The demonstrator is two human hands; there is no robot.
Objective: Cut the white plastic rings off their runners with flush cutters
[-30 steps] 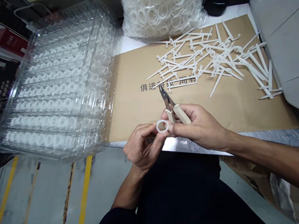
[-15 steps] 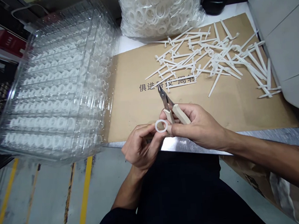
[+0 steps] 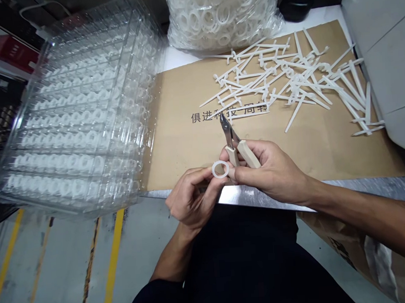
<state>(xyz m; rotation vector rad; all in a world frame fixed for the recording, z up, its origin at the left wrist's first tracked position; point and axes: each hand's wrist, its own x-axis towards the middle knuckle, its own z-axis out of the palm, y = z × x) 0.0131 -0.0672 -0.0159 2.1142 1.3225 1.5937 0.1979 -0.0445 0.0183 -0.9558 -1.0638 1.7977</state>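
My left hand (image 3: 193, 198) pinches the white ring (image 3: 214, 170); my right hand (image 3: 271, 174) clenches the cutters (image 3: 232, 155). I'd hold both steady, with the blades (image 3: 225, 128) clear of my fingers (image 3: 203, 173).

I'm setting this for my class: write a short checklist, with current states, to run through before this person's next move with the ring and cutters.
1. White ring pinched in left hand: ok.
2. Cutters gripped in right hand: ok.
3. Cutter tips pointing away from both hands: ok.
4. Ring edge free of leftover nubs: cannot tell, too small.
5. Clear tray stack beside left hand: ok.
6. White plastic strips lying beyond the hands: ok.
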